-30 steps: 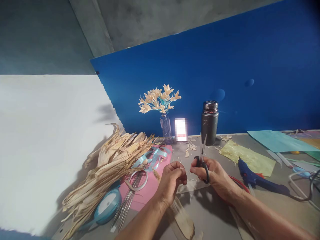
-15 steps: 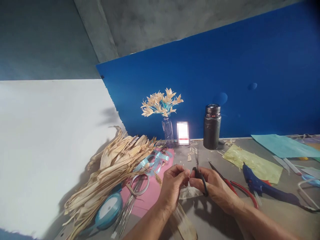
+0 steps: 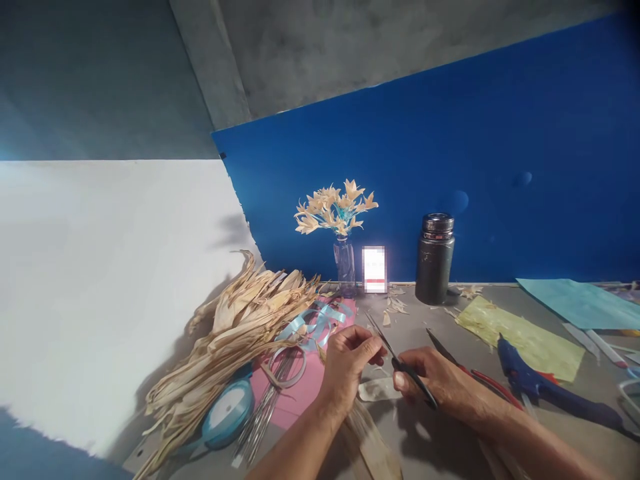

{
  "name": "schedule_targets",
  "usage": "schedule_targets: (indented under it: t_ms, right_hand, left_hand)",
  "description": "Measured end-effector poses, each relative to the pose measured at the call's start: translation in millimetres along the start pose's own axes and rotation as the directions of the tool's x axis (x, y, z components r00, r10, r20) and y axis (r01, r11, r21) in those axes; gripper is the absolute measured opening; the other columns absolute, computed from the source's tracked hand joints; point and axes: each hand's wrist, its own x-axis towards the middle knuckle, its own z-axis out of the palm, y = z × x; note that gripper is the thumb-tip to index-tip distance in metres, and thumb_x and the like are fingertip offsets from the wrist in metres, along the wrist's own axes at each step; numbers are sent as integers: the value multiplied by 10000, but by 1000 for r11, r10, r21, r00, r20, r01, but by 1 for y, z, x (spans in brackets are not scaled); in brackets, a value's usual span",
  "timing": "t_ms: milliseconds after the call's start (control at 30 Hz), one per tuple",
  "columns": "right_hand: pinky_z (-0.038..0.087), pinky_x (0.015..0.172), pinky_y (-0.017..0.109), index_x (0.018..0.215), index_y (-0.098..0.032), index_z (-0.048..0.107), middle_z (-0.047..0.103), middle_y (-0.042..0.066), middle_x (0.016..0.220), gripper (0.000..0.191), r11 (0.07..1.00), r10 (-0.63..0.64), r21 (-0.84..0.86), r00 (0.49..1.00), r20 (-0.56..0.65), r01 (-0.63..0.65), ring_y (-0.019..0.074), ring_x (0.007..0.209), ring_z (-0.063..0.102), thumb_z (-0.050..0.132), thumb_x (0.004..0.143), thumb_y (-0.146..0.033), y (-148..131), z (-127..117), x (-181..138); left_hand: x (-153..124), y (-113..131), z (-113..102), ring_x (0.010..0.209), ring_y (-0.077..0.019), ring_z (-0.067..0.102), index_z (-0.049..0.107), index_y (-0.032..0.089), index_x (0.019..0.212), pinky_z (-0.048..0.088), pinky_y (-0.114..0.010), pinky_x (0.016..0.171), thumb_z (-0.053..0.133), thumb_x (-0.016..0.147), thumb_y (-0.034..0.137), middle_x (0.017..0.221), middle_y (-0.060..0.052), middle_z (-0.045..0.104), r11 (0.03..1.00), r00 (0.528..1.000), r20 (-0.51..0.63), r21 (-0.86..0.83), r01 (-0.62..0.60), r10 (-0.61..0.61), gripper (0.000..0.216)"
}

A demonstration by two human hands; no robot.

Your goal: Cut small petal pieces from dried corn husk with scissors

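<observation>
My right hand (image 3: 440, 387) is closed round the black handles of a pair of scissors (image 3: 395, 353), whose blades point up and to the left towards my left hand. My left hand (image 3: 350, 363) is pinched shut on a small bit of dried husk, too small to see clearly, right at the blade tips. A pale husk piece (image 3: 377, 390) lies on the grey table (image 3: 430, 440) just below both hands. A longer husk strip (image 3: 373, 447) runs under my left wrist.
A heap of dried corn husks (image 3: 235, 340) lies at the left, with light blue ribbon (image 3: 315, 320), a tape roll (image 3: 227, 413) and wires on pink paper (image 3: 300, 387). Red-handled pliers (image 3: 480, 380), a blue glue gun (image 3: 540, 387), yellow paper (image 3: 520, 337), a dark flask (image 3: 434, 259) and a husk-flower vase (image 3: 344, 267) stand beyond.
The scissors have tipped from upright to slanting left, and my right hand has dropped towards the table. My left hand stays pinched. The view has shifted slightly left.
</observation>
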Motion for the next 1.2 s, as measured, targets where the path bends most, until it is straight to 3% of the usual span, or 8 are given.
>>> schedule_targets:
  t_ms: [500,667,833,1000,1100,1200]
  right_hand:
    - [253,510,258,522,-164,555,501,-12,489,636,992,7,122,1000,28,-10,110,501,373,584,754,-755,1,5,0]
    - [283,547,252,641,-153,642,535,-10,602,492,991,2,130,992,-128,15,125,587,413,624,792,-621,6,-2,2]
    - [307,539,238,862,-182,642,534,-41,677,225,964,41,264,955,-295,40,116,600,409,682,760,-378,7,-7,5]
    - [339,557,238,820,-181,628,553,-37,697,136,988,-33,134,945,-325,81,121,626,437,671,709,-246,7,-5,4]
    - [320,535,236,828,-184,609,502,-52,659,140,981,24,187,931,-364,48,112,597,398,658,736,-278,7,-2,4]
    - [309,536,235,853,-182,609,490,-54,650,220,958,87,285,928,-363,21,108,590,388,668,771,-377,7,-3,4]
  left_hand:
    - [0,0,-1,586,-121,548,554,169,646,446,-237,619,722,694,292,584,4,601,1000,1000,16,4,-12,11,214]
    - [1,-1,-1,592,-140,565,586,167,705,476,-270,632,714,684,267,608,-1,610,999,998,47,-16,31,-30,164]
    - [-1,-1,2,562,-103,485,641,140,671,372,-227,566,709,694,291,602,2,569,986,988,126,148,72,-91,167]
    - [-2,-2,5,501,-86,385,602,149,607,255,-234,500,726,684,317,518,25,493,957,964,216,275,92,-154,223]
    - [-1,-3,3,524,-95,418,619,145,616,289,-233,519,724,683,297,535,18,510,961,973,182,260,91,-141,197]
    - [2,-6,-1,556,-105,474,637,144,649,355,-232,560,733,678,280,569,11,540,984,980,143,129,119,-137,169]
